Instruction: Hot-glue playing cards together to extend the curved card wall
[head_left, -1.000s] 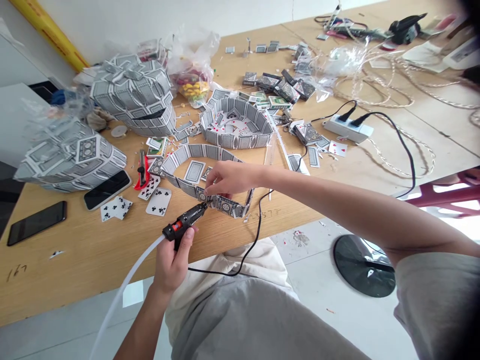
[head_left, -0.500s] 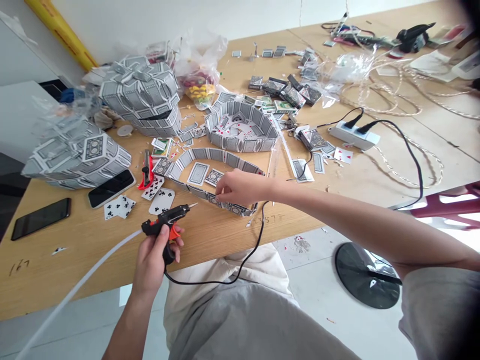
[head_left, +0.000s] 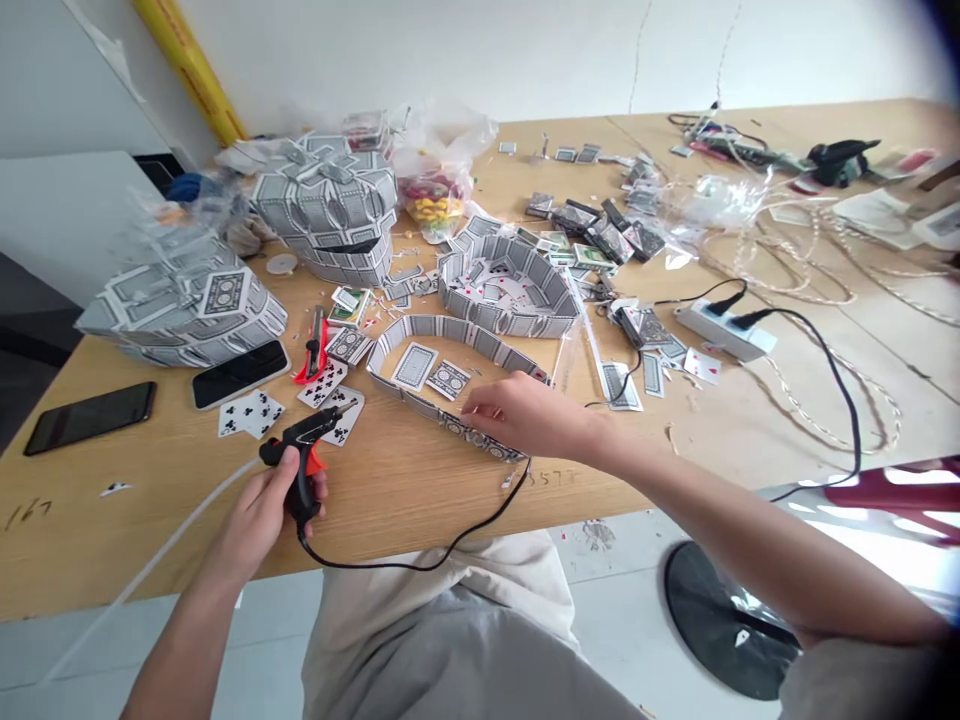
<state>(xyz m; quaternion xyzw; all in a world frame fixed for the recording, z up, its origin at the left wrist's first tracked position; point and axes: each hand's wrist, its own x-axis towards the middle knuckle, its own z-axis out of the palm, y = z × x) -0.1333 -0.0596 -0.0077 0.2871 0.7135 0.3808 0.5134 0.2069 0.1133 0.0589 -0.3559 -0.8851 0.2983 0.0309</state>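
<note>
My left hand (head_left: 259, 515) is wrapped round a black hot glue gun (head_left: 309, 428) with an orange trigger. A long white glue stick (head_left: 161, 545) trails from its back, and its nozzle hangs over loose playing cards. My right hand (head_left: 525, 412) has its fingers curled on the front wall of a heart-like outline (head_left: 450, 328) made of folded playing cards; the fingertips are partly hidden. Inside that outline, two cards (head_left: 414, 366) lie back side up. Behind it stands a second card-built tray (head_left: 517, 322) with loose cards in it.
Two card-built baskets (head_left: 322, 200) stand at the left, with two phones (head_left: 240, 374) and a red utility knife (head_left: 313, 345) nearer. A power strip (head_left: 726, 330) lies on the right. The glue gun's black cord (head_left: 427, 566) loops along the table's front edge.
My left hand has drawn the glue gun left, away from the card wall. My right hand stays at the front wall, slightly farther right along it. The camera view has shifted.
</note>
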